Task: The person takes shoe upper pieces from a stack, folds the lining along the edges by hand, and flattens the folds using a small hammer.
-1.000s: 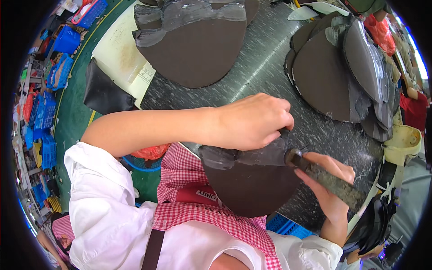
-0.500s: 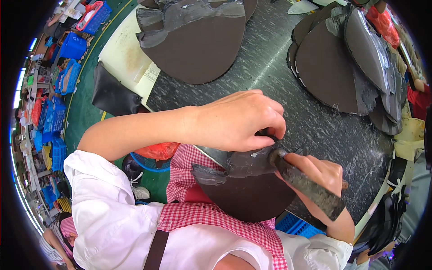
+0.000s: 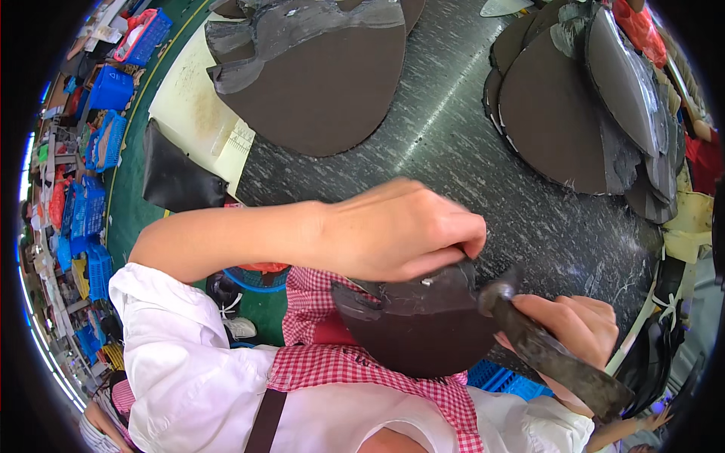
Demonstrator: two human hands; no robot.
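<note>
My left hand (image 3: 415, 230) is closed in a pinch on the upper edge of a rounded dark brown sheet piece (image 3: 423, 336), which lies at the table's near edge. A greyish, ragged strip runs along that piece's upper side. Just right of the piece, my right hand (image 3: 578, 328) grips a hammer (image 3: 559, 351). The worn metal head has a small round face toward the piece and a long flat end toward the lower right. Most of the hammer's handle is hidden by my hand.
Stacks of similar dark rounded pieces lie at the far left (image 3: 317, 90) and far right (image 3: 551, 121) of the dark speckled table (image 3: 438, 143). A black sheet (image 3: 181, 170) hangs off the left edge. Blue baskets (image 3: 106, 143) stand beyond the green floor.
My right hand and the hammer have moved right and slightly down, away from the piece's edge. My left hand has shifted slightly down, still pinching the piece.
</note>
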